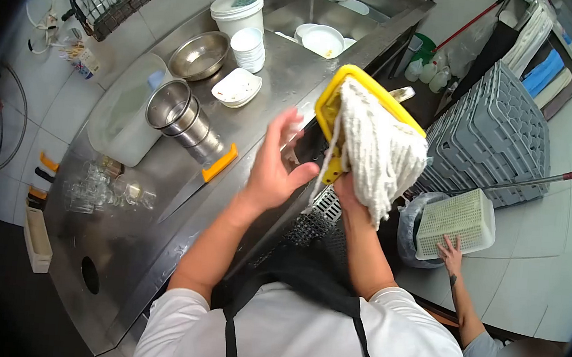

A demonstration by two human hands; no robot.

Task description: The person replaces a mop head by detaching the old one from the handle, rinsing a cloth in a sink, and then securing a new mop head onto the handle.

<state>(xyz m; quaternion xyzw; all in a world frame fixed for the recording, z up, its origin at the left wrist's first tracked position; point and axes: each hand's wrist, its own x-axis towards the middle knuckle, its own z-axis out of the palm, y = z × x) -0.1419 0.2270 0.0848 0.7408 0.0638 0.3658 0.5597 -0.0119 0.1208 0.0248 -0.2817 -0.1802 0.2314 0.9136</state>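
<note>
Currently, print on box (87,64), far L, is too small to be read. Steel pots (189,119) & orange-handled knife (220,164) are seen on worktop (133,250). L hand (277,164) is held open beside yellow frame (337,88) w/ white mop strands (378,146); R hand (347,192) is partly covered by strands, fingers' grip can't be told. Basket (451,220) is touched by co-worker's hand (451,253).
</note>
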